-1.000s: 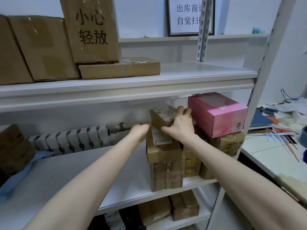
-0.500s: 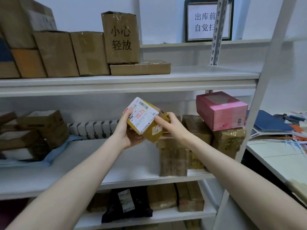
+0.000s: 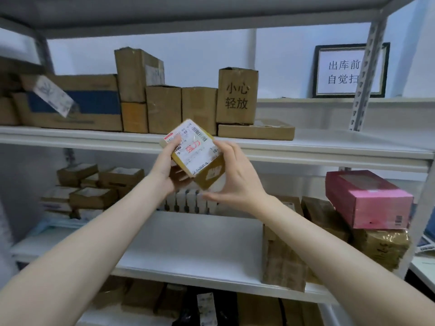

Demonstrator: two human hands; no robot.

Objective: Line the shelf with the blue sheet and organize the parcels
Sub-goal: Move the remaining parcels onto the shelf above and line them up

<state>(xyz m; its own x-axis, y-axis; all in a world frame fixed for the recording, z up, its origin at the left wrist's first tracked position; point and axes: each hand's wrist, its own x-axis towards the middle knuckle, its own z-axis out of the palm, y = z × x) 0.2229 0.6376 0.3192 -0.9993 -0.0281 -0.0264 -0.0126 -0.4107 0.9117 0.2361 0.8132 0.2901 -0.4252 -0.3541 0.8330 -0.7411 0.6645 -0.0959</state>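
Mid shelf (image 3: pixel 188 243): blue sheet (image 3: pixel 50 223) at far L, under small boxes (image 3: pixel 94 184). Labelled parcel (image 3: pixel 196 152) is tilted, up above shelf btwn hands. L hand (image 3: pixel 166 171) grips its L edge, R hand (image 3: pixel 235 177) grips R side.

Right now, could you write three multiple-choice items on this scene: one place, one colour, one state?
1. Where is the pink box? A top shelf; B on brown parcels, middle shelf, right; C floor.
2. The parcel label colour? A white; B green; C black.
3. The parcel is: A lying on a shelf; B tilted, held by left hand and right hand; C inside the pink box.
B: brown parcels lie under it. A: the label is white with red print. B: both hands grip it in the air.
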